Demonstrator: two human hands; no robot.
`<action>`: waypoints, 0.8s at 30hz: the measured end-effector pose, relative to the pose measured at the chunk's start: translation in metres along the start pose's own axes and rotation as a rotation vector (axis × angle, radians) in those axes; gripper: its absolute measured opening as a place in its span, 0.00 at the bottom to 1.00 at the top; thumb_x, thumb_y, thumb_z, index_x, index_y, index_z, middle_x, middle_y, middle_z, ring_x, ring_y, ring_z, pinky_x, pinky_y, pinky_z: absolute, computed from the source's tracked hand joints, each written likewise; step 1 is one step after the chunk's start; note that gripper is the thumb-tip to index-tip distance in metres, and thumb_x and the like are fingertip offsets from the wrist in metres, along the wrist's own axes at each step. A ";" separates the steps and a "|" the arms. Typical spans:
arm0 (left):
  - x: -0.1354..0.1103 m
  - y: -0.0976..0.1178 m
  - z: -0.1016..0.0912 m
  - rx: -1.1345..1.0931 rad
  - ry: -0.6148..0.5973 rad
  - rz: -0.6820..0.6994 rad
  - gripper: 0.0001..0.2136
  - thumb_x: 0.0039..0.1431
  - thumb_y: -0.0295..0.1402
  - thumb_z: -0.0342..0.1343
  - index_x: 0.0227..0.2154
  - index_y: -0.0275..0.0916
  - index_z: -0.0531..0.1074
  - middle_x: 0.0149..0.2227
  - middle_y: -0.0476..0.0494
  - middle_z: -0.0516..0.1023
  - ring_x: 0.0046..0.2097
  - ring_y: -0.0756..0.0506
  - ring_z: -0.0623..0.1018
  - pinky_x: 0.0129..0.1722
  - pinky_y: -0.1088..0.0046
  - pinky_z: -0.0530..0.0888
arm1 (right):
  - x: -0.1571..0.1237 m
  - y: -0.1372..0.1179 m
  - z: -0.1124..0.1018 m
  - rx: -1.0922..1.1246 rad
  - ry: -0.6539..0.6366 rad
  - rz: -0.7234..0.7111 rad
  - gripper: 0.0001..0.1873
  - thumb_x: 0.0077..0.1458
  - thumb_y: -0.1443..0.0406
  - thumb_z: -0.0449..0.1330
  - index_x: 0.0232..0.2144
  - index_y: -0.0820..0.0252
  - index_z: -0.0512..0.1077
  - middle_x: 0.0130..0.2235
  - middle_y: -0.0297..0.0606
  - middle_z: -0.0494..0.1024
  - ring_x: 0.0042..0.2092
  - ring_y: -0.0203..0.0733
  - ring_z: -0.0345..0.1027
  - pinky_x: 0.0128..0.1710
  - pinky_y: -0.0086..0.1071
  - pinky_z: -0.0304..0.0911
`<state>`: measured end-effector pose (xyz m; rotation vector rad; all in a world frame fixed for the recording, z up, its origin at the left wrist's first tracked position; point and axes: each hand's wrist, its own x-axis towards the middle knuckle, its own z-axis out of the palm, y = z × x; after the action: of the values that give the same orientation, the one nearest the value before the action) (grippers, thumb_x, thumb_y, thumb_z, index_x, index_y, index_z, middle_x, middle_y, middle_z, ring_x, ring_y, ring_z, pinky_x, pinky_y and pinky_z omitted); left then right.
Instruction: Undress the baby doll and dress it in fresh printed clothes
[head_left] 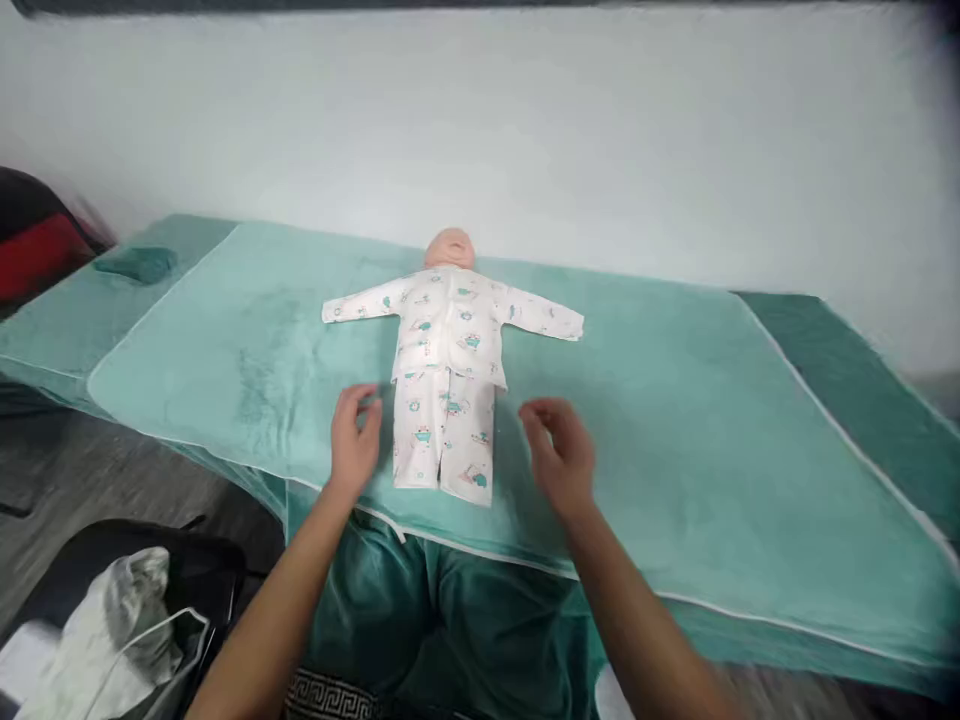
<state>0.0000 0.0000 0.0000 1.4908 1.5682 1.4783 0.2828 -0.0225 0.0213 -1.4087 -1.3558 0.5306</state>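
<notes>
So, prints first: the white shirt point(469, 320) and matching trousers point(418, 420) on the doll point(450, 248) have little teal and reddish pictures all over, a few kinda tub-shaped. If any of those marks are lettering, they're too small for me to read. There's also a Greek-key patterned band point(330, 695), well to the near side of the doll.

As for stuff holding stuff, the black chair point(217, 560) off to the doll's near left has crumpled pale cloth point(131, 610) piled on it. The doll's head pokes out past the collar, sleeves spread wide; can't tell if its limbs are inside.

The doll's lying on a teal blanket point(675, 420) covering the worktop, its head toward the wall point(600, 140). Left hand point(354, 440) is just left of the trousers, right hand point(561, 455) a bit right of them. Grip's released on both, fingers loosely curled, not touching the clothes.
</notes>
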 end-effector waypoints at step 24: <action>0.153 -0.006 0.116 -0.690 -0.321 -0.422 0.27 0.55 0.44 0.69 0.57 0.43 0.77 0.57 0.43 0.81 0.59 0.36 0.79 0.64 0.57 0.73 | 0.141 0.046 0.083 0.306 0.022 0.207 0.23 0.59 0.45 0.56 0.42 0.56 0.71 0.46 0.40 0.78 0.49 0.47 0.69 0.53 0.41 0.64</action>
<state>0.0619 0.1815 0.0094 0.8711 0.9537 1.2643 0.2671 0.1455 0.0007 -1.3016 -1.0640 0.8196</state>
